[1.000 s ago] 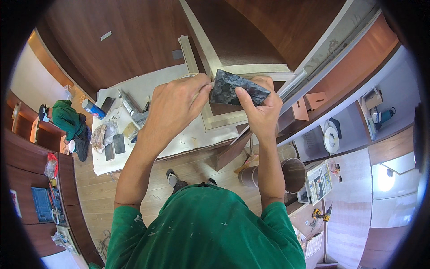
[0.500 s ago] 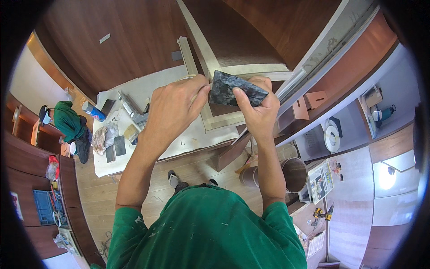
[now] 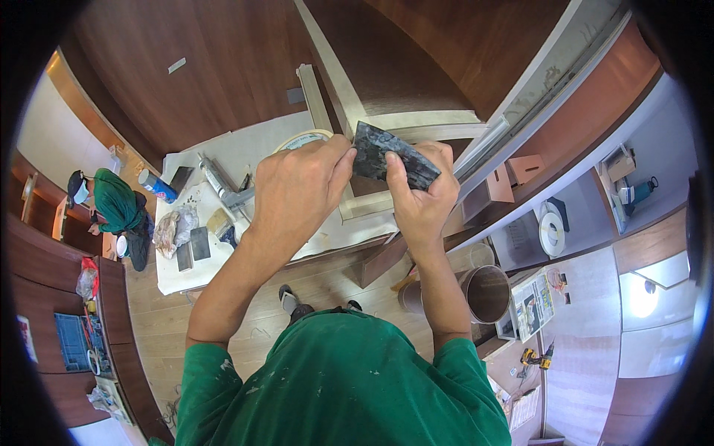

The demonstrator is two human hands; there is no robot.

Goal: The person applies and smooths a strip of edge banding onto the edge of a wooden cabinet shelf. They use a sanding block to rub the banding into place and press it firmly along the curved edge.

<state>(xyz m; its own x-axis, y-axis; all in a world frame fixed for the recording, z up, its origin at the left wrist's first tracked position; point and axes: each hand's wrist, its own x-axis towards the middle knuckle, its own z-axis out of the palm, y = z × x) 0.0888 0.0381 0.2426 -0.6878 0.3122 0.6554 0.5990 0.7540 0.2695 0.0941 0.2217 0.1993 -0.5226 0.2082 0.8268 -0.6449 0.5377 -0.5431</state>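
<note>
In my right hand [image 3: 422,186] is a flat black rectangular plate [image 3: 387,154] smeared with grey, gripped at its right end with the thumb lying across its face. Beside the plate's left edge, my left hand [image 3: 301,182] has thumb and forefinger pinched together; whatever lies between them is hidden. Just behind that hand's knuckles shows part of a tape roll [image 3: 301,139]; whether the hand holds it cannot be made out. Under and beyond both hands stands a brown cabinet frame [image 3: 416,119] with cream-coloured edges.
On the left, a white-covered table [image 3: 212,279] carries a blue can [image 3: 156,186], a caulking gun [image 3: 216,182] and crumpled plastic [image 3: 171,227]. Another person [image 3: 115,201] crouches farther left. At right are a brown cylindrical bin [image 3: 487,293], shelves and a yellow drill [image 3: 537,357].
Both hands have shifted slightly downward, and the plate has tilted, its right end lower. More of the tape roll shows behind my left hand.
</note>
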